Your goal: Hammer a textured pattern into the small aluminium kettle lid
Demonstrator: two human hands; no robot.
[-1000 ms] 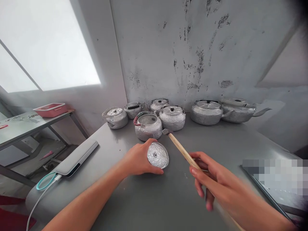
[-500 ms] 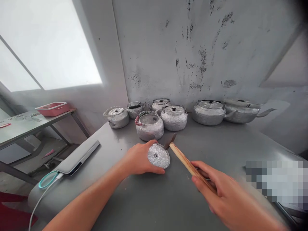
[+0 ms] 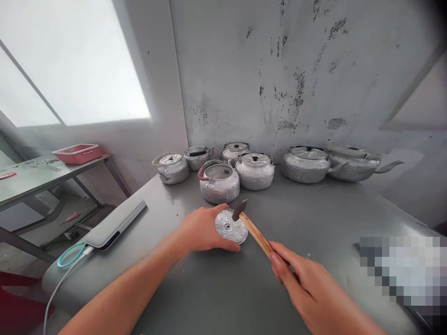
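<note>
Hammer [image 3: 256, 234] head has moved over the lid [image 3: 231, 233]; 7 kettles [image 3: 255, 178] stand beyond.

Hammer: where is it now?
Head view, just right of centre: the hammer is in the right hand, its metal head at the far edge of the round lid that the left hand grips, nearer than the open kettle with red-and-dark handle.

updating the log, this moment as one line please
left hand: gripping round metal lid | right hand: holding hammer | hammer head: at lid, contact unclear | lidless kettle: behind lid
</note>
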